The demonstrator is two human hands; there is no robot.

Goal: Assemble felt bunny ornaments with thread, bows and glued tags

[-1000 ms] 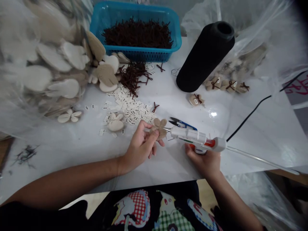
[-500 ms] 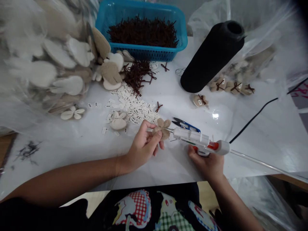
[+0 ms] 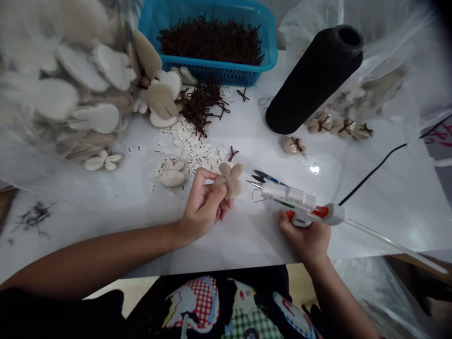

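Note:
My left hand [image 3: 206, 202] pinches a beige felt flower-like piece [image 3: 231, 176] between thumb and fingers, over the middle of the white table. My right hand [image 3: 309, 240] grips a white glue gun [image 3: 289, 195] with an orange trigger, its metal tip pointing left. A gap separates the tip from the felt piece. Blue-handled snips [image 3: 268, 178] lie just behind the gun. Small white printed labels [image 3: 203, 153] are heaped beyond my left hand, with one brown bow [image 3: 232, 154] beside them.
A blue basket [image 3: 226, 74] of brown bows stands at the back. Beside it are a black cone [image 3: 314, 77] and finished felt pieces with bows [image 3: 345, 127]. Bagged felt shapes [image 3: 95, 117] fill the left. A black cord [image 3: 374, 172] crosses the right side.
The glue gun has drawn away to the right from the felt piece. My left hand has moved slightly left with the piece, whose middle now shows more fully.

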